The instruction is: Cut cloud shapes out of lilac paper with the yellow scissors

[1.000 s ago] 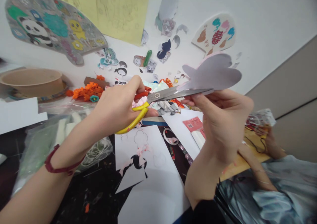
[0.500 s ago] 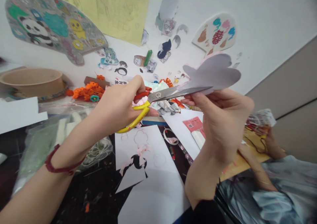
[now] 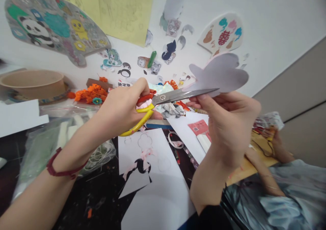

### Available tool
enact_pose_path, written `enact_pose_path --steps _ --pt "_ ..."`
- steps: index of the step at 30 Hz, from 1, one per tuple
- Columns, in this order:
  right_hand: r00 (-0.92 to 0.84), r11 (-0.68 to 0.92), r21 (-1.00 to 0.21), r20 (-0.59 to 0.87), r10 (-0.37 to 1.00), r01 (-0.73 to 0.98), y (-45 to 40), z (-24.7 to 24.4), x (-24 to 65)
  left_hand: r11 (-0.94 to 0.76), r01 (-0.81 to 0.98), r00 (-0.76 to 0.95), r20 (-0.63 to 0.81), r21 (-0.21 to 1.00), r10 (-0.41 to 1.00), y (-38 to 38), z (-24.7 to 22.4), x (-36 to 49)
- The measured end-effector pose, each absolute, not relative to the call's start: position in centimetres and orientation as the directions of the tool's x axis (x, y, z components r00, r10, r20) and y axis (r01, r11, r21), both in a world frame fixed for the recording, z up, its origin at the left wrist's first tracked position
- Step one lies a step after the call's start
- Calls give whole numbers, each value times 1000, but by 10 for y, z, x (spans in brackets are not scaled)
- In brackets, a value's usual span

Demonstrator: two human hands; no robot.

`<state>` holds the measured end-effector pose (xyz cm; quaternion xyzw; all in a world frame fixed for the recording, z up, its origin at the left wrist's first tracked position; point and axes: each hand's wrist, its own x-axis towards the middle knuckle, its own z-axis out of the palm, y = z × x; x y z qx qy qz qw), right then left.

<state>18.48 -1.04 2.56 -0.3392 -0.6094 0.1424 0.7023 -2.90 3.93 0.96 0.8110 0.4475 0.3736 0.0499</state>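
My left hand [image 3: 124, 108], with a dark red cord at its wrist, grips the scissors [image 3: 145, 116] by their red and yellow handles. The blades point right and lie nearly together along the lower edge of a pale cut-out paper shape [image 3: 220, 72]. That shape has rounded lobes and is pinched at its lower edge between the thumb and fingers of my right hand [image 3: 226, 121]. The blade tips reach just above my right thumb. Below the hands lie white paper sheets [image 3: 163, 199], one with pencil outlines and a cut-out hole.
A round tan container [image 3: 33, 79] and orange flowers [image 3: 93, 93] stand at the left, above a plastic bag [image 3: 43, 148] of cords. Paper scraps [image 3: 173, 109] lie behind the scissors. Cut-outs cover the white wall. At the right is another person's arm [image 3: 265, 175].
The paper shape has tilted very slightly, its left lobe a little lower and farther right. Both hands and the scissors have hardly moved.
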Motion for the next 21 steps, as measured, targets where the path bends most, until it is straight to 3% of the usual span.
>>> enact_pose_path --steps 7,18,21 --pt "221 733 -624 781 584 271 -10 26 185 -602 678 331 557 421 762 40 9 -30" --pt "206 741 -634 773 600 222 -9 25 185 -604 673 350 536 427 768 37 11 -29" --pt "210 737 -636 771 601 229 -9 25 185 -667 633 380 592 394 711 37 11 -30"
